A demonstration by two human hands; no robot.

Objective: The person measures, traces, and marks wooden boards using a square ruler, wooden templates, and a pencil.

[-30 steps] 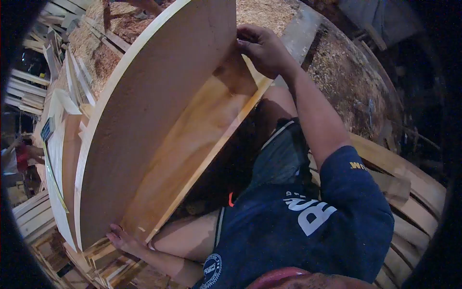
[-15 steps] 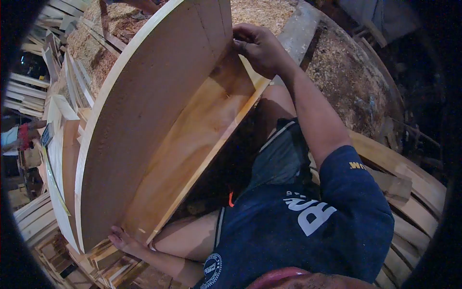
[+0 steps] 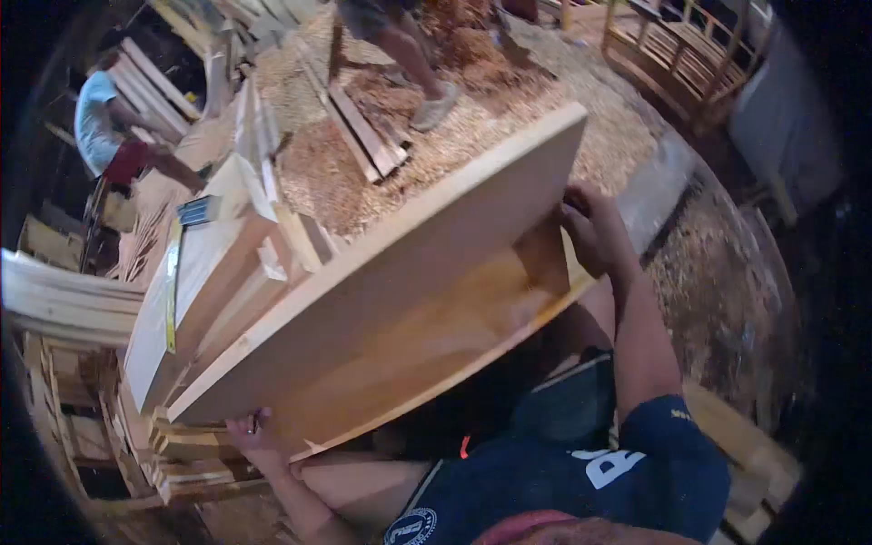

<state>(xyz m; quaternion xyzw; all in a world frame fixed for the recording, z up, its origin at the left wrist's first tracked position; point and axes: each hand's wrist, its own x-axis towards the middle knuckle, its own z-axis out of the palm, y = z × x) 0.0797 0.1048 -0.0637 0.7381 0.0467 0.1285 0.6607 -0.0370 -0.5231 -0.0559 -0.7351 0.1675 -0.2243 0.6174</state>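
Note:
A wide wooden board piece (image 3: 427,318), with a pale thick edge and an orange-brown inner face, rests across my lap, tilted. My right hand (image 3: 592,227) grips its right end with bent fingers. At the lower left corner, my left hand (image 3: 254,431) has its fingers curled at the edge, the thumb side toward me. A try square (image 3: 173,282) with a yellow blade and dark blue stock lies on pale stacked timber (image 3: 227,263), beyond the board's left end.
Sawdust and shavings (image 3: 318,173) cover the ground ahead, with loose wooden strips (image 3: 359,136) on it. A person's leg (image 3: 413,64) stands there. Another person in a light blue shirt (image 3: 95,123) is at the left. A slatted wooden frame (image 3: 681,54) stands at the back right.
The board piece now appears lower and flatter, its far edge turned down, and both hands have moved with it. My view has shifted to show more ground ahead.

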